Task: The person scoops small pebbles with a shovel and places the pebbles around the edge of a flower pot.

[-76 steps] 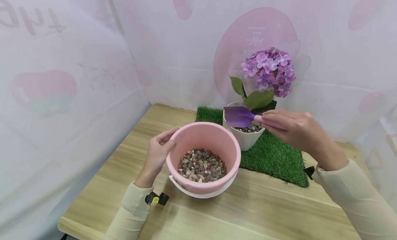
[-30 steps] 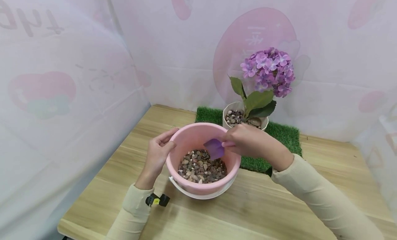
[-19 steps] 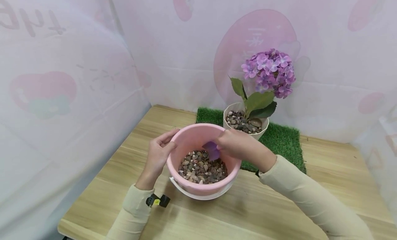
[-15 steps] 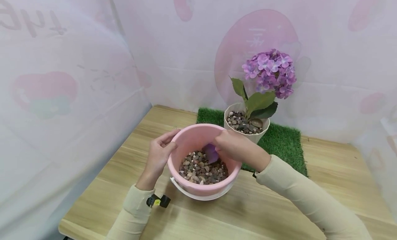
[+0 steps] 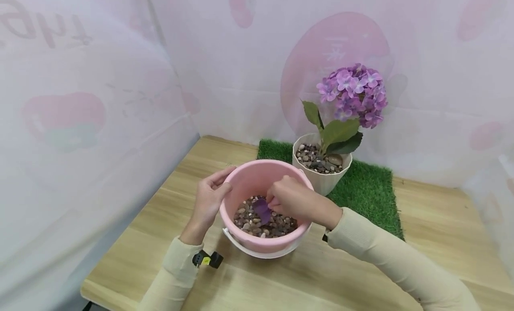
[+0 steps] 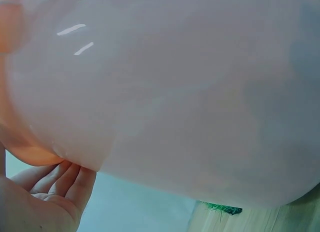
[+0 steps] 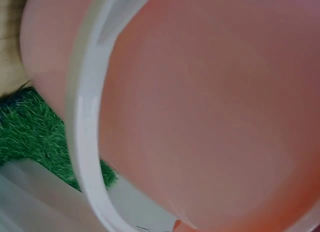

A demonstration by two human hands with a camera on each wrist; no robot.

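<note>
A pink bucket (image 5: 245, 182) with pebbles (image 5: 250, 227) in its bottom stands on the table. My left hand (image 5: 209, 197) holds the bucket's left rim, thumb on top and fingers outside. In the left wrist view that hand (image 6: 55, 197) is at the rim beside the bucket wall (image 6: 175, 92). My right hand (image 5: 295, 199) reaches over the right rim, gripping a small trowel whose purple blade (image 5: 262, 211) is down at the pebbles. Its handle is mostly hidden in the fist. Only the bucket wall (image 7: 200, 107) and white bail handle (image 7: 85, 117) fill most of the right wrist view.
Behind the bucket, a cream flowerpot (image 5: 323, 181) with pebbles and a purple hydrangea (image 5: 355, 94) stands on a green turf mat (image 5: 371, 197). Printed white curtains (image 5: 241, 70) close off the back and left. The wooden table's (image 5: 140, 257) edge runs along the left.
The trowel, earlier held over the flowerpot, has come down into the bucket with my right hand. Its blade has moved left and lower onto the pebbles. My left hand stays on the rim.
</note>
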